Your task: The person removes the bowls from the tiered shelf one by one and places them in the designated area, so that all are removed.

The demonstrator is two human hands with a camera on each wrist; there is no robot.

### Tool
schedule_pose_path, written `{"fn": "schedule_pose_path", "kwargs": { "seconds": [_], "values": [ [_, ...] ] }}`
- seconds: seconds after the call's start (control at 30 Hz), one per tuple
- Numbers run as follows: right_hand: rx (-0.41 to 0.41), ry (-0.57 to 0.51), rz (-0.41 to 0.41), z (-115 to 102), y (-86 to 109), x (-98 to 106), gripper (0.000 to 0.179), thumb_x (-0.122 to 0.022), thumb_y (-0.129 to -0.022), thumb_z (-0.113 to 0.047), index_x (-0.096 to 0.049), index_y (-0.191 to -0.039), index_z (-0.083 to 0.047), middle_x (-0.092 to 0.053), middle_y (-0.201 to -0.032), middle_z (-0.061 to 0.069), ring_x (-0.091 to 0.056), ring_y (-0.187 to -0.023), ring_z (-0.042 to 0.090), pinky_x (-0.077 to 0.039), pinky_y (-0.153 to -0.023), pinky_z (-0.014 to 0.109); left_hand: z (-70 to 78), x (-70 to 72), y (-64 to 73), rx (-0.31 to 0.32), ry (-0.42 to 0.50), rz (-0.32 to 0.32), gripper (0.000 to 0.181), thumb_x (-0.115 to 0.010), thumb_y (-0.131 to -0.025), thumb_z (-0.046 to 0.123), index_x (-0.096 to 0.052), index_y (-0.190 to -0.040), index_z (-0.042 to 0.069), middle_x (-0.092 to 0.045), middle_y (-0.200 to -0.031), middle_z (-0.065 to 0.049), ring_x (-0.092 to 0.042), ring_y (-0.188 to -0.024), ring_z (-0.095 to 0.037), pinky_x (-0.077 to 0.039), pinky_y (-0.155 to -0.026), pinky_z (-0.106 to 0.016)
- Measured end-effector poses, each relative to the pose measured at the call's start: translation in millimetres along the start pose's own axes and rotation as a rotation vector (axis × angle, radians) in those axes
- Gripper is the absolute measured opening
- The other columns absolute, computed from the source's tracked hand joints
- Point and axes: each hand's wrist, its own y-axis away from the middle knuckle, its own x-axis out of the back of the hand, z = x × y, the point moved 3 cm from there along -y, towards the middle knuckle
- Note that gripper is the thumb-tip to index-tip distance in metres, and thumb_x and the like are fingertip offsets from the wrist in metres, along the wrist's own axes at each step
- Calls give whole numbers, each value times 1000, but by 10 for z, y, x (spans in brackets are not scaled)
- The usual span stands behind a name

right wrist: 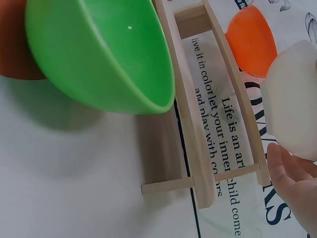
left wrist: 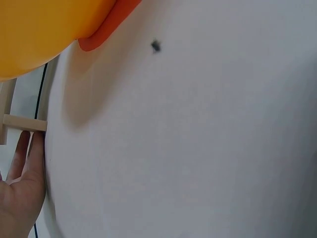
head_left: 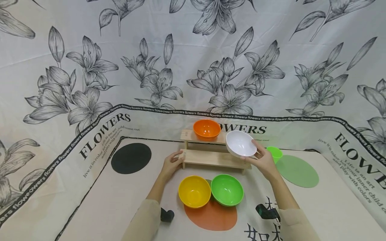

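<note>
In the head view, my right hand pinches a white bowl by its right side, at the right part of a two-tier wooden shelf. The bowl tilts with its inside toward me. An orange bowl sits on the upper tier, left of the white one. My left hand holds the left end of the lower tier; its fingers meet the wood in the left wrist view. Before the shelf, a yellow bowl and a green bowl stand side by side.
An orange round mat lies partly under the front bowls. A small green cup stands by a light green mat at right. At left lies a black mat. A flower-printed cloth hangs behind the shelf.
</note>
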Motion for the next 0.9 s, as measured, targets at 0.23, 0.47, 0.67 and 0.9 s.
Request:
{"fn": "schedule_pose_path", "kwargs": {
  "seconds": [0.23, 0.47, 0.67, 0.9],
  "values": [
    [10, 8, 5, 83, 196, 42, 88, -71, -79, 3, -16, -147, 6, -20, -149, 30, -32, -128, 46, -47, -84, 9, 0, 1, 2, -3, -4, 4, 49, -68, -87, 16, -52, -132, 3, -63, -109, -19, -64, -91, -17, -54, -86, -34],
    [-3, 21, -8, 157, 397, 86, 88, -71, -79, 2, -15, -147, 7, -18, -150, 30, -34, -127, 44, -48, -83, 10, -9, 10, 4, 4, 0, 16, 47, -68, -87, 16, -54, -131, 6, -63, -109, -18, -64, -93, -19, -54, -85, -33],
    [4, 69, -9, 221, 530, 112, 89, -73, -77, 1, -18, -146, 7, -19, -149, 32, -45, -112, 2, -47, -85, 11, -4, 7, 19, 5, -4, 22, 47, -69, -87, 16, -54, -130, 6, -63, -109, -18, -64, -93, -18, -54, -85, -33],
    [-9, 137, -2, 306, 689, 140, 89, -76, -76, -1, -22, -146, 6, -21, -148, 30, -47, -114, 1, -46, -85, 10, 9, -7, 30, 2, 3, 15, 47, -68, -87, 17, -54, -131, 5, -63, -109, -18, -64, -93, -18, -54, -86, -33]
  ]
}}
